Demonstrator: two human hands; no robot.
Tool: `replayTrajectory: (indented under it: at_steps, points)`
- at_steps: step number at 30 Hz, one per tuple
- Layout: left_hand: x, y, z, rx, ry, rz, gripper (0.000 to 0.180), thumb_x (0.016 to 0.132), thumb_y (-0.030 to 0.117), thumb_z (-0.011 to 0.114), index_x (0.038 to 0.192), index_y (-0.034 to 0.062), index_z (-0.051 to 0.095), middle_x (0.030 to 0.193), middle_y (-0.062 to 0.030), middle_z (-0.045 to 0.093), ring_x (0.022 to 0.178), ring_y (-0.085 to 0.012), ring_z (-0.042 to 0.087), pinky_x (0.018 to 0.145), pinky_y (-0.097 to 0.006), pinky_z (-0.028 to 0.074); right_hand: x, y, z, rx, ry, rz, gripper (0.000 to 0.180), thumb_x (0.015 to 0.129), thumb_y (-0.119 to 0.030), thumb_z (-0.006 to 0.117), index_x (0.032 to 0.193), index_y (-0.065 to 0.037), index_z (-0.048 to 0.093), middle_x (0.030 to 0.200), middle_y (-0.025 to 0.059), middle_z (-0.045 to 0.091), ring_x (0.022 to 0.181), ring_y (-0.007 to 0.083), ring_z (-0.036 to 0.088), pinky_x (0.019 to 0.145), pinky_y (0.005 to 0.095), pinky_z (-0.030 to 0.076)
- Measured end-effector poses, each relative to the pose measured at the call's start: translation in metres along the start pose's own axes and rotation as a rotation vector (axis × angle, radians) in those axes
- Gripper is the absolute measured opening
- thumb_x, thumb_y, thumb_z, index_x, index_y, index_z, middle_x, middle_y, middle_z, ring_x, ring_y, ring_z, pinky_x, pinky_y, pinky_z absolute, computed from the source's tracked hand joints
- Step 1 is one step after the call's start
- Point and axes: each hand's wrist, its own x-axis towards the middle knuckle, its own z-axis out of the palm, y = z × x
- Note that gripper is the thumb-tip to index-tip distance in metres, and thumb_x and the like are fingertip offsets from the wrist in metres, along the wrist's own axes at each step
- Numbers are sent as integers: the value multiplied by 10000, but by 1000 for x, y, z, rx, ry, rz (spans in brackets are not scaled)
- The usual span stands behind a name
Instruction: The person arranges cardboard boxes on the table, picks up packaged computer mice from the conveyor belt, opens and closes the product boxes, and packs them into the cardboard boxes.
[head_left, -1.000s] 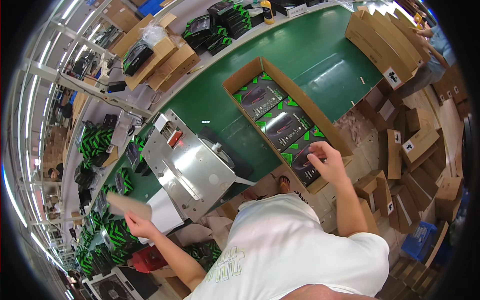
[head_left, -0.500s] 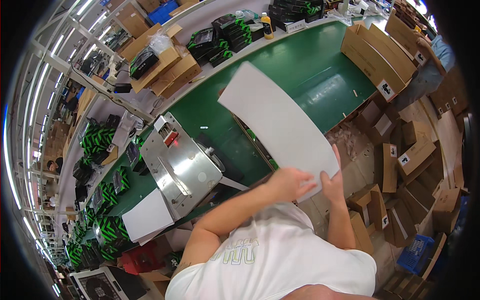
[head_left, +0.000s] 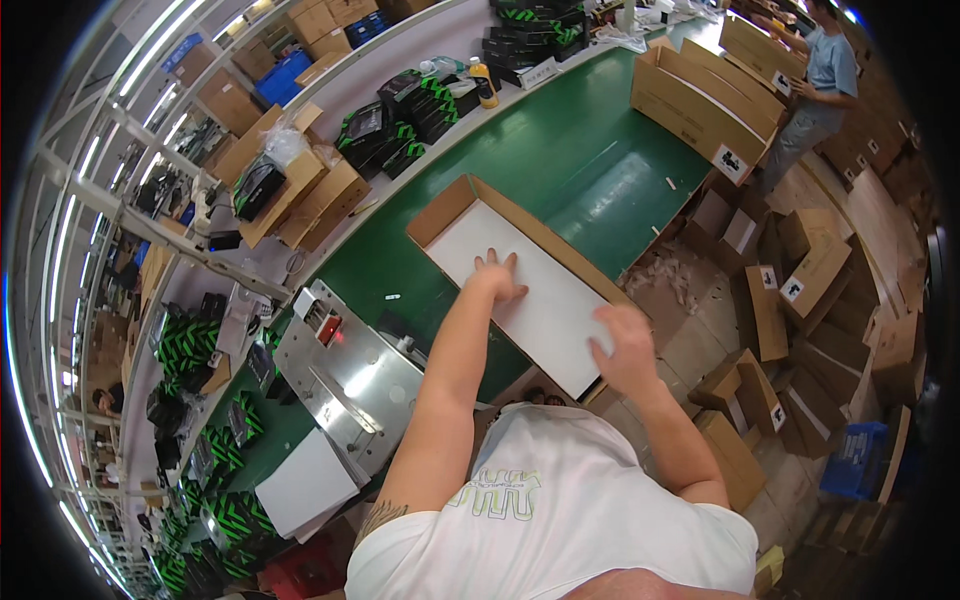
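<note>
A long, shallow cardboard box (head_left: 445,208) lies open on the green bench with a white sheet (head_left: 545,320) flat inside it. My left hand (head_left: 492,278) presses on the sheet with its fingers spread, nearer the box's far end. Over the near right end of the sheet is my right hand (head_left: 627,348), slightly blurred. Its thumb stands apart from the fingers and it holds nothing. I cannot tell whether it touches the sheet or the box's side. Whatever lies under the sheet is hidden.
A metal machine (head_left: 350,370) stands left of the box, beside a stack of white sheets (head_left: 308,485). Large cartons (head_left: 700,110) sit at the bench's far right, near another person (head_left: 828,70). Black-and-green packages (head_left: 400,110) line the back edge. Empty boxes (head_left: 820,260) cover the floor at right.
The white sheet, held up in both hands before, now lies down in the box. My left hand has moved forward onto it; both hands have let go. The view has shifted slightly.
</note>
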Motion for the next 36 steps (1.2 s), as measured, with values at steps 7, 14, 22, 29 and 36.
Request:
replayTrajectory:
  at_steps: [7, 14, 22, 29, 36]
  points:
    - [31, -90, -57, 13, 804, 128, 387, 799, 356, 629, 1086, 99, 670, 1095, -146, 683, 1060, -313, 632, 899, -462, 499, 13, -31, 21, -145, -1143, 209, 601, 839, -580, 571, 1136, -67, 671, 1007, 171, 704, 975, 340, 669, 843, 439, 521]
    - [51, -159, -25, -1786, 845, -314, 716, 912, 520, 454, 1388, -15, 450, 1427, -199, 477, 1279, -364, 485, 1084, -489, 365, 16, -12, 41, 20, -1280, 159, 350, 828, -274, 534, 1040, -81, 734, 1030, 163, 711, 986, 337, 674, 820, 453, 533]
    - [-9, 25, 39, -2267, 641, 129, 786, 927, 672, 275, 1428, 88, 438, 1415, -119, 486, 1294, -354, 463, 1084, -509, 386, 55, 110, -12, 61, -1117, -46, 299, 840, -184, 534, 1006, -55, 748, 1033, 163, 714, 986, 340, 677, 803, 456, 533]
    - [5, 193, 81, -2471, 282, -354, 923, 751, 790, 524, 1490, 276, 316, 1551, -111, 230, 1399, -376, 265, 1048, -700, 283, 86, 194, -77, 38, -1050, -87, 272, 806, -129, 573, 992, -20, 738, 1014, 186, 711, 961, 356, 679, 793, 462, 537]
    - [109, 253, 15, -2255, 88, -107, 889, 793, 767, 525, 1485, 264, 282, 1553, -174, 174, 1386, -432, 276, 999, -689, 373, 134, 287, -124, 22, -883, 57, 232, 808, -152, 596, 960, -42, 731, 993, 185, 705, 934, 353, 676, 782, 443, 537]
